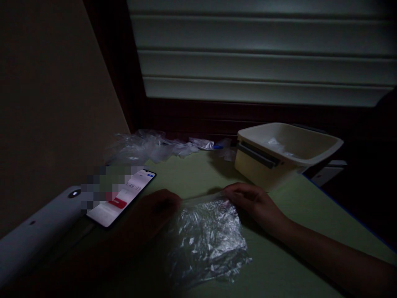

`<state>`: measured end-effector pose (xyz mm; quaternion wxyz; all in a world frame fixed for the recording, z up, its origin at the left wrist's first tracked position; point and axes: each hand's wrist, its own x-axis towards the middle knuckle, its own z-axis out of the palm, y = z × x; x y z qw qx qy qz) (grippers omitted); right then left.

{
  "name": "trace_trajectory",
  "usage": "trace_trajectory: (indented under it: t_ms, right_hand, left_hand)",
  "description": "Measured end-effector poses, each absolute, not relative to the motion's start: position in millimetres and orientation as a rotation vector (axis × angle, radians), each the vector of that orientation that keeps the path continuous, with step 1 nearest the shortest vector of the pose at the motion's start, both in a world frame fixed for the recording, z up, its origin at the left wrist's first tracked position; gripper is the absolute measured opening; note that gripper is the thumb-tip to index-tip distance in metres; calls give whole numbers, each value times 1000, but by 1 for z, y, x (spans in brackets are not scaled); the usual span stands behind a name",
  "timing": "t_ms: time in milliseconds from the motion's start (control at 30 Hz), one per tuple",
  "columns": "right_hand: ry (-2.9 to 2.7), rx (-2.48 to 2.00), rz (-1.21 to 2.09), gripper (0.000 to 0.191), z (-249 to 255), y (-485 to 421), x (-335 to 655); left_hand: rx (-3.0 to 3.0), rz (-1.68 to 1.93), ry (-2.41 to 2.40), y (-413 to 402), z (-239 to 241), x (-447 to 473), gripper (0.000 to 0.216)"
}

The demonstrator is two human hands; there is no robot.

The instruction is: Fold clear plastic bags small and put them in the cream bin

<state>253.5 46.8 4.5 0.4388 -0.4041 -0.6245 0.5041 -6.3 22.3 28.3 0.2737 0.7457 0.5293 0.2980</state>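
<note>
A crinkled clear plastic bag (207, 238) lies on the green table (297, 215) in front of me. My left hand (155, 211), dark in shadow, pinches the bag's upper left corner. My right hand (254, 203) pinches the upper right corner, fingers closed on the plastic. The bag's top edge is stretched between the two hands.
A lit phone (124, 198) lies to the left, next to a long white device (34, 231). A heap of clear plastic bags (149, 145) sits at the back. A cream plastic bin (285, 153) stands at the back right. The room is dim.
</note>
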Motion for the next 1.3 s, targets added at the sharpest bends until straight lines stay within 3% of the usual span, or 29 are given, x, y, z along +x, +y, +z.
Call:
trace_trajectory:
  t_ms: [700,1300]
  right_hand:
    - [-1826,-880,1143,8,10,41,254]
    - [-2105,-759,699,37,8,35,251]
  left_hand:
    - [1983,854,1528,24,28,-9,16]
    - [2237,908,1427,23,10,-17,18]
